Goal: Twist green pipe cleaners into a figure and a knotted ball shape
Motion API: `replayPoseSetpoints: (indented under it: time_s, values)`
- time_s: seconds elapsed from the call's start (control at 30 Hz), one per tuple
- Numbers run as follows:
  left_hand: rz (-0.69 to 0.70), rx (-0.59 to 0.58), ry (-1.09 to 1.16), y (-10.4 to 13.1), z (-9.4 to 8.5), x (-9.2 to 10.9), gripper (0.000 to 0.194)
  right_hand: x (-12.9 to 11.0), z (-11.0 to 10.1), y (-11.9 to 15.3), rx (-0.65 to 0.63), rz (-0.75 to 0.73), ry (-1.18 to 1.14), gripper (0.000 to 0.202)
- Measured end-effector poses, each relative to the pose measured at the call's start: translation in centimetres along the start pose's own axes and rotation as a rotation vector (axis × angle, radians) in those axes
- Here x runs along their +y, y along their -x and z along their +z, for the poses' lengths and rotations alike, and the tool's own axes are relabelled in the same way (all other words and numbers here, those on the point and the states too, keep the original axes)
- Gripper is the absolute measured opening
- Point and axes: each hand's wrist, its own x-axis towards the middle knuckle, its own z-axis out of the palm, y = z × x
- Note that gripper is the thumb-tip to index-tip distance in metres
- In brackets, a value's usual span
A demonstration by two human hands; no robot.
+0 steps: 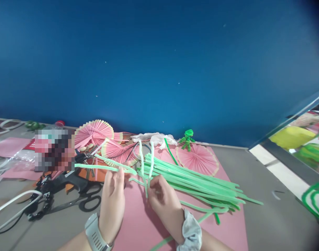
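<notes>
My left hand (113, 200) pinches a bent light-green pipe cleaner (99, 168) near its fold, and the two legs point left. In my right hand (165, 205), the curled fingers grip another bent pipe cleaner (142, 157), whose two pale ends stick up in a narrow V. Just beyond and to the right of that hand lies a bundle of light-green pipe cleaners (201, 186) on pink paper (135, 223). The fingertips of my right hand are partly hidden.
Pleated pink paper fans (197, 159) and a small twisted green figure (187, 140) stand behind the bundle, by a blue partition (159, 69). Left of my hands are black scissors (90, 203), a black glue gun (75, 181), a beaded strap (40, 198) and a white cable (13, 205).
</notes>
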Motion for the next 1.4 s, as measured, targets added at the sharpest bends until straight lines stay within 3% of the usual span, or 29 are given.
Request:
replayPoseSetpoints:
  time_s: [0.13,0.23,0.37,0.43,0.7,0.83,1.03,1.2,1.3,1.4]
  values:
    - [0.023,0.019,0.004,-0.7,-0.7,1.0,0.028,0.6,0.3,-0.1,-0.015,0.034,0.056,0.008]
    - [0.043,-0.069,0.046,-0.7,-0.9,1.6,0.025,0.5,0.3,0.1,-0.02,-0.004,0.118,0.007]
    - [-0.044,-0.202,0.115,-0.1,-0.3,2.2,0.024,0.0,0.1,0.2,-0.026,-0.034,0.126,0.005]
    - [-0.006,-0.248,0.108,0.1,0.0,2.4,0.022,-0.4,0.0,0.1,-0.028,-0.043,0.098,0.005]
    - [0.018,-0.313,0.144,0.2,0.2,2.2,0.011,-0.4,-0.5,0.0,0.038,-0.081,0.102,0.003]
    - [0.071,-0.301,0.141,0.5,0.3,1.4,0.015,-0.4,-0.4,0.2,0.045,-0.083,0.028,0.004]
    - [0.254,-0.185,0.051,0.7,0.2,0.2,0.026,-0.8,-0.3,-0.1,0.043,-0.065,-0.072,0.009]
    - [0.005,-0.292,0.249,0.7,0.0,2.2,0.021,-1.1,-0.6,-0.2,0.128,-0.09,-0.193,0.01]
    - [-0.037,-0.423,0.335,0.8,0.1,2.8,0.021,-0.8,-0.5,0.1,0.122,-0.088,-0.247,0.008]
    - [-0.005,-0.541,0.346,1.0,0.4,2.5,0.024,-0.5,-0.4,0.3,0.142,-0.086,-0.146,0.008]
